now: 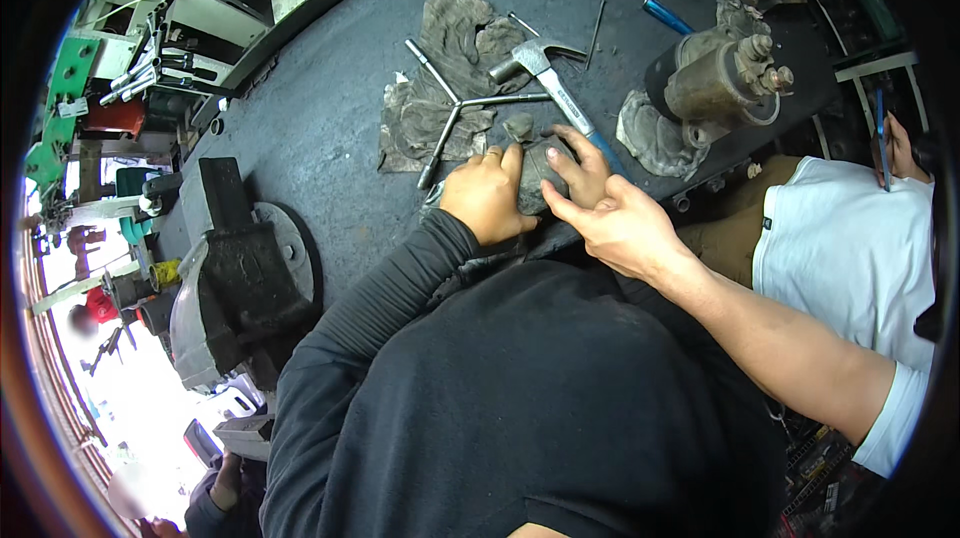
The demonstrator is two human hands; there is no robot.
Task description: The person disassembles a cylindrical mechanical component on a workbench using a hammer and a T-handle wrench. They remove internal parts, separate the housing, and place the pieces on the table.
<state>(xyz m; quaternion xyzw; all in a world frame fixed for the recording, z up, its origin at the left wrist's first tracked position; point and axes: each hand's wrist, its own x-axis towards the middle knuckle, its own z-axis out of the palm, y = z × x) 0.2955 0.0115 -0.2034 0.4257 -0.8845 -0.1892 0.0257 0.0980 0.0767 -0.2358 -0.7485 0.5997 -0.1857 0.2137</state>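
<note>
My left hand [490,194] rests on the bench edge, fingers forward and thumb out to the right. Beside it, my right hand [581,170] has its fingers spread and slightly bent. A dirty grey cloth-like piece [541,164] lies under and between both hands; its exact kind is unclear. Another person's hand [630,228] reaches in from the right, finger pointing at it and partly covering my right hand. Just ahead lie a claw hammer [562,98] with a blue grip, a three-way socket wrench [457,104] and soiled work gloves [440,125].
A bench vise [235,268] stands at the left. At the right sits a grimy starter motor [715,83] beside a crumpled rag [655,138]. Farther back are a blue-handled tool [668,16] and a thin rod [596,33]. A person in a light shirt [840,238] stands close at right.
</note>
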